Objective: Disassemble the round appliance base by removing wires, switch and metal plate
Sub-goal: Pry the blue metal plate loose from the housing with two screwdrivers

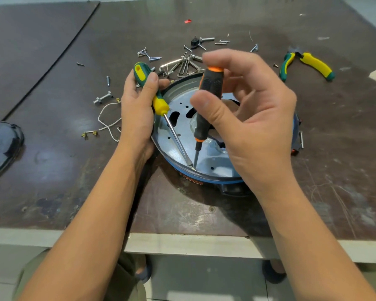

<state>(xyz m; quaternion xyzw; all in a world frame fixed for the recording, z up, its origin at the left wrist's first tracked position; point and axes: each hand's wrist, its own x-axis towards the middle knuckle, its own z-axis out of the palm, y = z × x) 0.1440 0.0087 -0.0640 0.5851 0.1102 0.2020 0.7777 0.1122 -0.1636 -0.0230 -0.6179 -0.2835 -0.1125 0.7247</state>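
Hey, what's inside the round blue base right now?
A holed metal plate fills the base; the green screwdriver and orange screwdriver touch its near edge. Under the plate is covered, and the right hand hides the right side.

Worn on the head, wide-angle, facing forward and steeply down onto a brown worktable (52, 181). Close in, at arm's reach: takes in both forearms from the bottom corners up to the left hand (137, 114) and right hand (252, 118) at centre, over the round appliance base (215, 180). Catches the table's near edge low down, with floor (204, 285) beneath.
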